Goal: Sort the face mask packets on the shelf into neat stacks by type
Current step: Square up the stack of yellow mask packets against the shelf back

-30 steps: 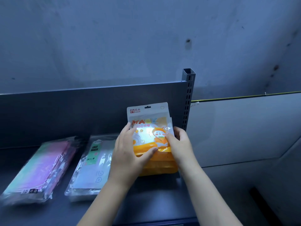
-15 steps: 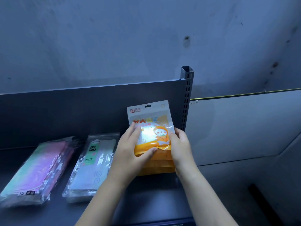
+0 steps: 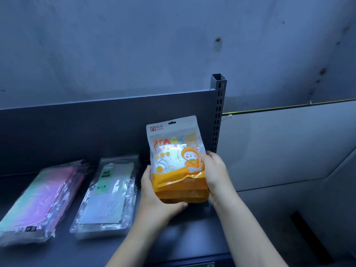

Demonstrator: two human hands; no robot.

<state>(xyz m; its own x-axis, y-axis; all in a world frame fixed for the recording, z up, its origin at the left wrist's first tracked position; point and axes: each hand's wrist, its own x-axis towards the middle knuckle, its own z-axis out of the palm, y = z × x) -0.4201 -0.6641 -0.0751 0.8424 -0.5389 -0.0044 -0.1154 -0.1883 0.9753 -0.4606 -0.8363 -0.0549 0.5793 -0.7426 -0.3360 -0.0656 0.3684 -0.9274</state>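
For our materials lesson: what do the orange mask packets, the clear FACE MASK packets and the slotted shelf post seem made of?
Orange mask packets: glossy printed plastic film, clear window; it glares and creases.
Clear FACE MASK packets: thin transparent plastic, crinkled with highlights.
Slotted shelf post: probably painted metal, matt grey, hollow with punched slots.

Orange cartoon mask packets (image 3: 177, 170) stacked rightmost, clear "FACE MASK" packets (image 3: 107, 195) beside, pink-green packets (image 3: 38, 201) leftmost
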